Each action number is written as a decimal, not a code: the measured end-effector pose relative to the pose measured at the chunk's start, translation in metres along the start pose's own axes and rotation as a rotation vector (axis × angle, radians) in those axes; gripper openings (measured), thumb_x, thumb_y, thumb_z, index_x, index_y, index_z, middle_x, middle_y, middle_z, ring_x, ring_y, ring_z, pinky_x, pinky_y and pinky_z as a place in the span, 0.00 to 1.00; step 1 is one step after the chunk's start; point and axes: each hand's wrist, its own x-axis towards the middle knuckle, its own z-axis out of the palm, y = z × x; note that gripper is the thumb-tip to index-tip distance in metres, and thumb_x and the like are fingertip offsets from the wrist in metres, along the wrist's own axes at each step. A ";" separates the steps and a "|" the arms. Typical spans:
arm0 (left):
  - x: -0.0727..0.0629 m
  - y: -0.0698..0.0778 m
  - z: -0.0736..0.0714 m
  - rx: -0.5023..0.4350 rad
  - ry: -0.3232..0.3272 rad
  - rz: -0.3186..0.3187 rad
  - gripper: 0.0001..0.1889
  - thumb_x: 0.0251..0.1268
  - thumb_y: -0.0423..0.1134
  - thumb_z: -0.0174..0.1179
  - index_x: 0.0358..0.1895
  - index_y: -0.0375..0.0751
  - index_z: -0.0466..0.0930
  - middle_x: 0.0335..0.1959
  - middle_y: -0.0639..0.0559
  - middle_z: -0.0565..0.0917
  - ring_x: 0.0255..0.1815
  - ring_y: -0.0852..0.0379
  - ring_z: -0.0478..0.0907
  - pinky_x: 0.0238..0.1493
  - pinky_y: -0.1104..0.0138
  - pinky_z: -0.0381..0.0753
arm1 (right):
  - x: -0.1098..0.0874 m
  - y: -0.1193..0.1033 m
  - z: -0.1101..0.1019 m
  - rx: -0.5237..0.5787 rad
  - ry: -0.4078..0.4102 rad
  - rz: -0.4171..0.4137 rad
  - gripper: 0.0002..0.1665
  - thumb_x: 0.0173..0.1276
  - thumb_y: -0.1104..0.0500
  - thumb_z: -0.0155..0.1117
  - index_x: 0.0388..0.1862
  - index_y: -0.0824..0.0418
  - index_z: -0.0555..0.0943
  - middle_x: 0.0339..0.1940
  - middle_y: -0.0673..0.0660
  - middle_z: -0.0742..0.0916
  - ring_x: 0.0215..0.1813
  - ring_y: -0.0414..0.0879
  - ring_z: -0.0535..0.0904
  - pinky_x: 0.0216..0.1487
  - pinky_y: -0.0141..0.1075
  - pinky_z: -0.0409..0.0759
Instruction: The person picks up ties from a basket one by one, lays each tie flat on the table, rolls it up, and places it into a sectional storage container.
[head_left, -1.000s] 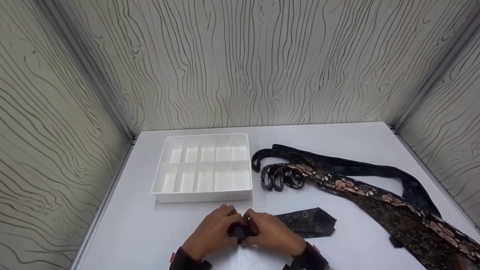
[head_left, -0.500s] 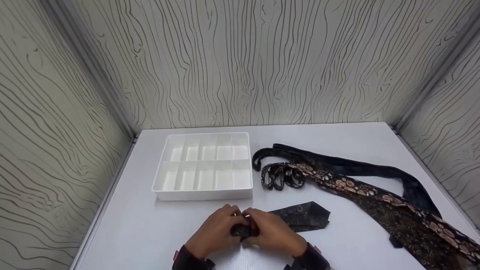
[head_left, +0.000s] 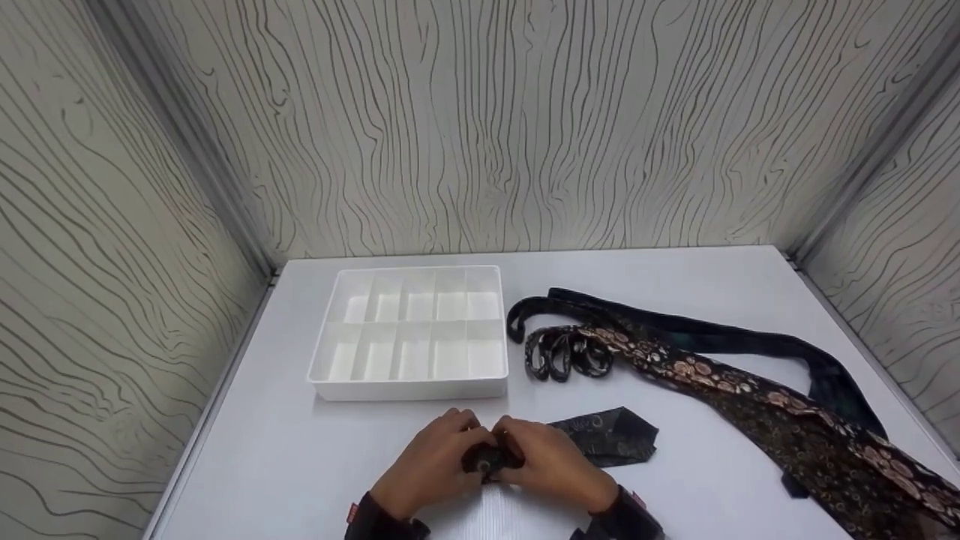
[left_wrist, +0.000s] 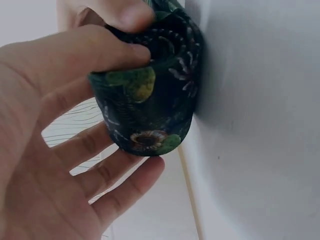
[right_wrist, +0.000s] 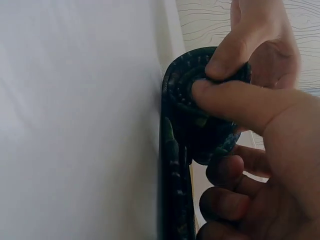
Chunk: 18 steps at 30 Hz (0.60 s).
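Observation:
Between both hands, low in the middle of the head view, is a dark patterned necktie (head_left: 486, 459), partly rolled up. Its wide pointed end (head_left: 611, 435) lies flat on the table to the right. My left hand (head_left: 435, 461) holds the roll from the left; in the left wrist view its thumb (left_wrist: 107, 50) presses the coil's edge, with other fingers spread behind. My right hand (head_left: 551, 461) grips the roll from the right. In the right wrist view, both thumbs meet at the coil's side (right_wrist: 182, 80), and the unrolled strip runs along the table.
A white tray (head_left: 409, 390) with several compartments stands behind the hands, slightly left. To the right lie more neckties: a floral one (head_left: 686, 367) with its narrow end looped, a brown-patterned one (head_left: 780, 442) and a dark navy one (head_left: 780, 343). Patterned walls surround the white table.
The necktie's wide end has slid a little left, closer to the hands. The roll has turned between the fingers. Both hands stay in nearly the same place.

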 end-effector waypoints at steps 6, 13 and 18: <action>-0.001 0.001 0.004 -0.001 0.020 -0.007 0.21 0.50 0.43 0.82 0.50 0.57 0.87 0.45 0.61 0.82 0.47 0.63 0.75 0.51 0.68 0.80 | -0.001 0.000 -0.003 -0.023 -0.030 -0.005 0.29 0.58 0.45 0.83 0.54 0.44 0.78 0.44 0.44 0.88 0.44 0.38 0.84 0.44 0.36 0.82; -0.001 0.005 0.006 0.023 0.047 0.032 0.23 0.53 0.48 0.81 0.53 0.57 0.85 0.47 0.60 0.82 0.47 0.62 0.76 0.51 0.68 0.79 | -0.001 -0.001 -0.006 -0.058 -0.024 -0.034 0.28 0.58 0.47 0.83 0.52 0.46 0.76 0.42 0.47 0.88 0.43 0.41 0.85 0.42 0.36 0.82; -0.001 0.004 0.004 0.058 0.048 0.036 0.21 0.51 0.46 0.81 0.49 0.58 0.87 0.45 0.61 0.81 0.46 0.62 0.74 0.50 0.68 0.77 | -0.004 -0.001 -0.005 -0.043 -0.010 -0.034 0.29 0.59 0.43 0.82 0.54 0.44 0.78 0.46 0.43 0.89 0.47 0.39 0.85 0.48 0.38 0.84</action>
